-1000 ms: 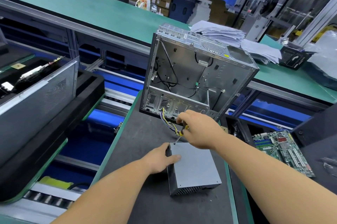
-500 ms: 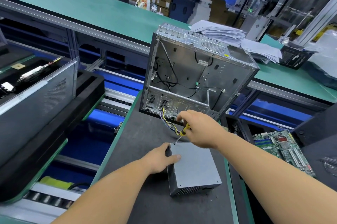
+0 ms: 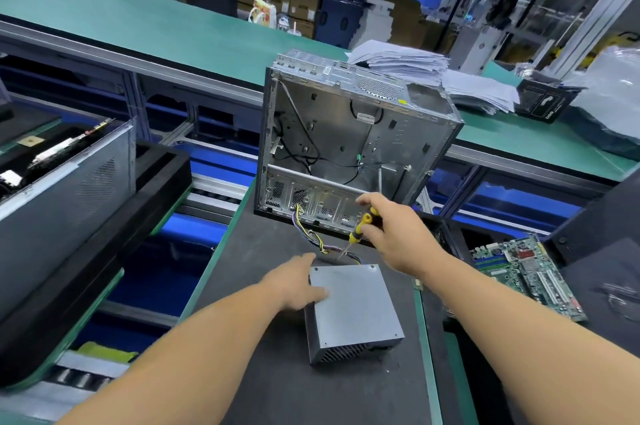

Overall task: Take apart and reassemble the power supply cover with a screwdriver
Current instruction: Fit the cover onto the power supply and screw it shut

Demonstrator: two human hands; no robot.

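Centrally, the right hand [image 3: 394, 234] grips a yellow-black screwdriver [image 3: 360, 224], tip blurred; the left hand [image 3: 294, 281], motion-smeared, grip unclear, touches the grey metal power supply box [image 3: 356, 310].

R hand [image 3: 394, 234] lifted screwdriver [image 3: 360, 225] tip off PSU [image 3: 353, 307] corner; L hand [image 3: 298, 281] slid along PSU's left edge.

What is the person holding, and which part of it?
The right hand grips a screwdriver by its yellow-and-black handle. The left hand rests on the power supply.
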